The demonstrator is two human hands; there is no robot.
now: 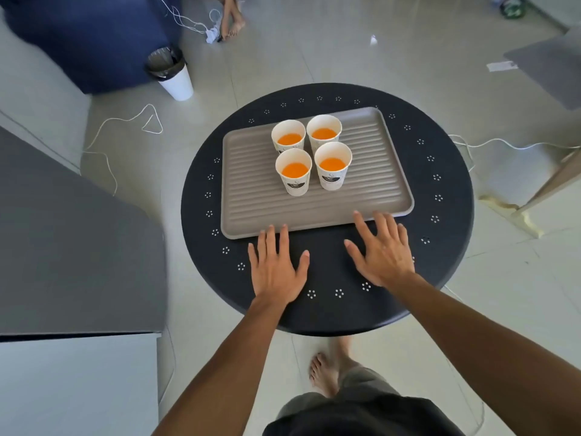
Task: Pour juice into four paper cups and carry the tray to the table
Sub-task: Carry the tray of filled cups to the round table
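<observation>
A grey ribbed tray [371, 184] lies on the round dark table [446, 171]. Several white paper cups stand upright on the tray's far half, each holding orange juice, among them a near-left cup [294, 171] and a near-right cup [333, 165]. My left hand [276, 269] is flat over the table just in front of the tray's near edge, its fingertips at the rim. My right hand [382, 250] is spread beside it, fingertips touching the tray's near edge. Both hands hold nothing.
A white bin with a black liner [171, 73] stands on the floor beyond the table, by a blue sofa [88, 36]. White cables [125, 121] trail across the floor. A grey counter [72, 234] is at the left. Another person's bare feet [232, 26] show at the top.
</observation>
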